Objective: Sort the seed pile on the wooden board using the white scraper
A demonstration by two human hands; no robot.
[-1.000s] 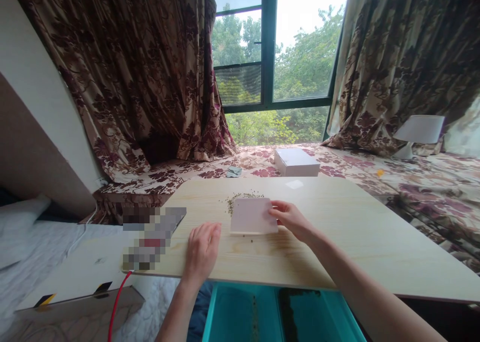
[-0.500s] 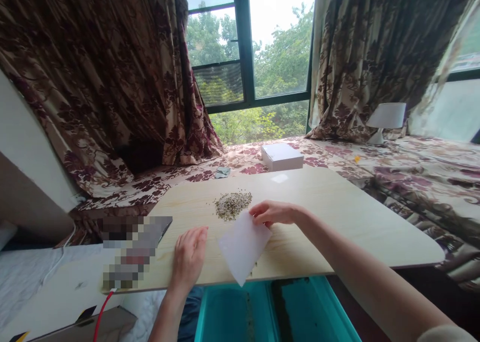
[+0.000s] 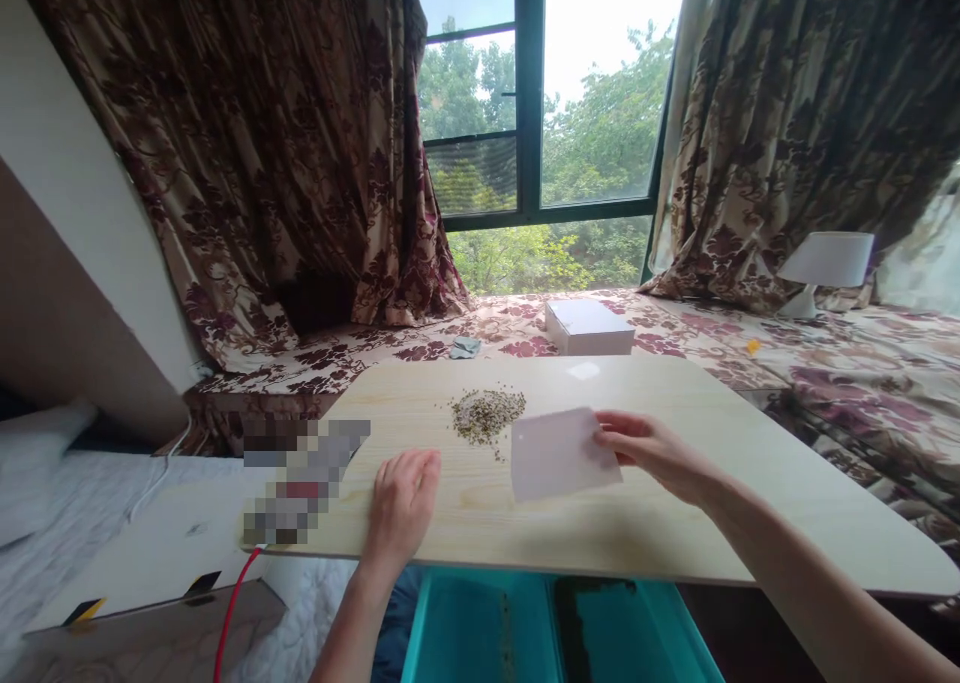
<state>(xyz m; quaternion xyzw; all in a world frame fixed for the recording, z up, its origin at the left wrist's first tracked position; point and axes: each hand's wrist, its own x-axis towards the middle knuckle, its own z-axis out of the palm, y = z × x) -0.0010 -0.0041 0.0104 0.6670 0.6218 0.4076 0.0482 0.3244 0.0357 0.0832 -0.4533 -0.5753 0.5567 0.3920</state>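
Compared with the preceding frame, the white card (image 3: pixel 564 456) is farther right and back from the near table edge, now standing beside the pile of small grains (image 3: pixel 486 418) rather than in front of it. Right hand (image 3: pixel 649 450) has a closed grip on the card, pinching its right edge between thumb and fingers. A shadow falls on the table (image 3: pixel 720 443) below the card; whether its lower edge touches the surface cannot be told. Card and pile lie close together; the grains are mixed dark and pale, with strays around the pile's margin.

Left hand (image 3: pixel 405 498) rests palm down near the front edge, fingers together and slightly curved. Its underside is hidden, so whether it is closed on anything cannot be told.

At the table's left end lies a pixelated object (image 3: pixel 304 483), its detail unreadable, with a red cable (image 3: pixel 227 618) running down from it. Below the front edge sits a teal container (image 3: pixel 465 623) with two compartments; dark matter shows in the right one.
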